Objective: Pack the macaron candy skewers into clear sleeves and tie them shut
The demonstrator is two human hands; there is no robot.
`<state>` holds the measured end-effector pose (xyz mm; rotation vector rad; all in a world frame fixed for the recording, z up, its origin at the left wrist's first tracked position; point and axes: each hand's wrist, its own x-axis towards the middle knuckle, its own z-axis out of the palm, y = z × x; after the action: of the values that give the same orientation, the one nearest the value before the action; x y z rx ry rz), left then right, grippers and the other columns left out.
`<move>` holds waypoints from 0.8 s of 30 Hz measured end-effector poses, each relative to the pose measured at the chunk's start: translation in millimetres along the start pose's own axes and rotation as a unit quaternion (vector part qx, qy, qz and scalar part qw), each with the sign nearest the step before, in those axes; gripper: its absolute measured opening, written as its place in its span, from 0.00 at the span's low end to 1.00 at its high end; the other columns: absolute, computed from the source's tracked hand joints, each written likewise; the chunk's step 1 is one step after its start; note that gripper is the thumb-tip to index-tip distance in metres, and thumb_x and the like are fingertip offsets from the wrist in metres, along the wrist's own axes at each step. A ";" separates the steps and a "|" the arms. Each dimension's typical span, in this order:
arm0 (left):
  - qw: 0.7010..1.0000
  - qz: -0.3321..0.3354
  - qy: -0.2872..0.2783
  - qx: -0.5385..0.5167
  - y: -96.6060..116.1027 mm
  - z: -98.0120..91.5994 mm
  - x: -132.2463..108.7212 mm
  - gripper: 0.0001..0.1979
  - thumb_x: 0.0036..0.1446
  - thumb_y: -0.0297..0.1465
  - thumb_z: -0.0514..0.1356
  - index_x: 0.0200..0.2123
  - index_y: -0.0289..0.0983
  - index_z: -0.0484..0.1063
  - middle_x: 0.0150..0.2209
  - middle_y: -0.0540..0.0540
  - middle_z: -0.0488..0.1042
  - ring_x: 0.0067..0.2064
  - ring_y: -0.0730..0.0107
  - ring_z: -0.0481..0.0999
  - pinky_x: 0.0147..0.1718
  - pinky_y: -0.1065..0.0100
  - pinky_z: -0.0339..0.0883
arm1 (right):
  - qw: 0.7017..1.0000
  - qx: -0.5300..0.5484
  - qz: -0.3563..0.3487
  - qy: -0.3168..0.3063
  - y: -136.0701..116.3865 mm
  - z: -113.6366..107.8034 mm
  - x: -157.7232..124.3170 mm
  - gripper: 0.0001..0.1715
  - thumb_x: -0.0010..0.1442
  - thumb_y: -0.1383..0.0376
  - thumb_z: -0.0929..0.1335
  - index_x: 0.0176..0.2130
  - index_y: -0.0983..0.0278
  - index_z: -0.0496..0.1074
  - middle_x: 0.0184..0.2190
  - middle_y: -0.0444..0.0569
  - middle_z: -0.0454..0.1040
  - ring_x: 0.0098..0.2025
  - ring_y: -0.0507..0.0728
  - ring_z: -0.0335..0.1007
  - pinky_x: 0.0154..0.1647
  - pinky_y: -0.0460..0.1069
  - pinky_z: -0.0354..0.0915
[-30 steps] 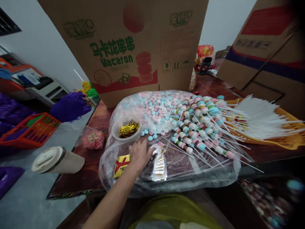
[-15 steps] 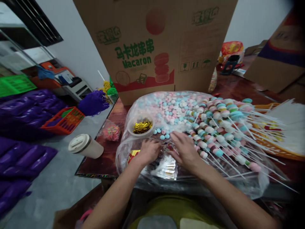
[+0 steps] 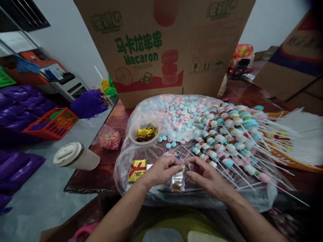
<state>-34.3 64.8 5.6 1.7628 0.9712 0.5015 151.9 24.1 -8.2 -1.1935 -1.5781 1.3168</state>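
Note:
My left hand (image 3: 165, 169) is closed over a stack of shiny clear wrappers (image 3: 178, 184), thumb and fingertips together; what they pinch is too small to make out. Facing it, my right hand (image 3: 208, 174) has its thumb and fingers bent around the edge of a small wrapper with dark and red print (image 3: 192, 165). Just beyond the fingertips lie pieces with red and blue print (image 3: 169, 152). Left of my left hand is a gold-and-red packet (image 3: 137, 170). Marshmallow skewers (image 3: 229, 134) on white sticks are piled to the right of my right hand.
A bowl of gold twist ties (image 3: 145, 132) stands at the left on plastic sheeting, beside loose pastel candies (image 3: 185, 112). A lidded cup (image 3: 77, 156) and a bag of small candies (image 3: 110, 139) are further left. A large carton (image 3: 151, 75) rises behind; an orange basket (image 3: 297, 160) holds white sticks.
My hands have come closer together and slightly nearer to me, with fingers now closed at the wrappers. The gold-and-red packet, mostly covered earlier, is uncovered. The view has shifted slightly.

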 end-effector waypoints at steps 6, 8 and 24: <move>0.992 0.004 0.038 0.121 14.2 13.0 -17.7 0.11 0.48 0.36 0.60 0.34 0.38 0.68 0.31 0.49 0.69 0.33 0.69 0.65 0.32 0.71 0.56 | 0.985 -0.118 -0.037 0.118 8.3 15.4 -6.6 0.16 0.57 0.57 0.63 0.23 0.64 0.64 0.18 0.41 0.60 0.22 0.49 0.53 0.23 0.46 0.51; 0.997 -0.036 0.056 0.044 12.1 25.2 -18.4 0.10 0.46 0.35 0.61 0.33 0.37 0.67 0.29 0.50 0.68 0.31 0.70 0.65 0.30 0.72 0.57 | 0.977 -0.154 -0.065 0.135 10.8 16.5 -6.1 0.19 0.55 0.56 0.64 0.19 0.63 0.61 0.16 0.40 0.57 0.21 0.49 0.51 0.22 0.46 0.48; 0.985 0.045 0.154 0.059 -12.5 17.5 -27.1 0.17 0.59 0.36 0.49 0.24 0.35 0.69 0.23 0.47 0.67 0.28 0.71 0.66 0.31 0.71 0.58 | 0.789 -0.573 0.055 0.213 25.9 -61.2 -9.3 0.15 0.56 0.57 0.61 0.26 0.65 0.66 0.24 0.53 0.68 0.28 0.58 0.63 0.27 0.50 0.54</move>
<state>-42.5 34.9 -9.9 1.8764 1.1575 0.8055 217.0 33.6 -21.6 -2.1049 -1.9629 -0.0767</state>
